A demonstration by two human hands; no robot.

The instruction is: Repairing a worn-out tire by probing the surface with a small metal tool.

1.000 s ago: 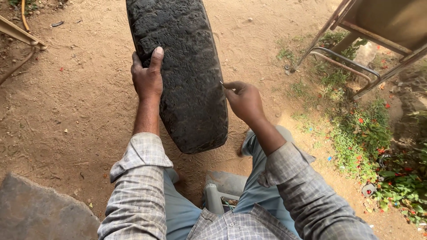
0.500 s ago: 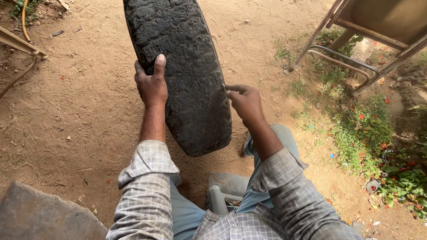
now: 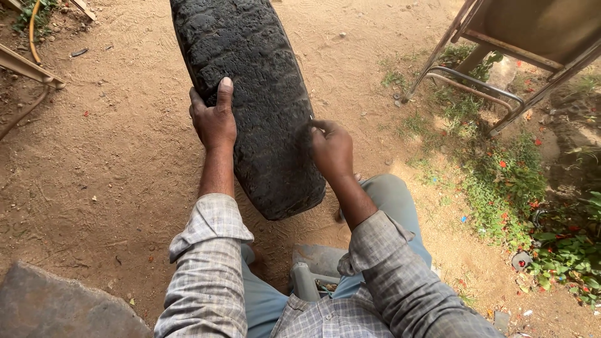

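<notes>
- Head view: our 2 hands steady a worn black tyre (image 3: 250, 106) standing upright on the dirt ground (image 3: 106, 163), between our knees.
- Left hand (image 3: 214, 119) curls over its edge; we should keep that firm.
- Right hand (image 3: 330, 149) pinches closed at the sidewall, perhaps on something thin; we cannot tell.

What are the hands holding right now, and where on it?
The worn black tyre, stood upright on the dirt. The left hand grips its left edge, fingers over the tread. The right hand pinches at its right edge; whether it holds something small cannot be told.
</notes>
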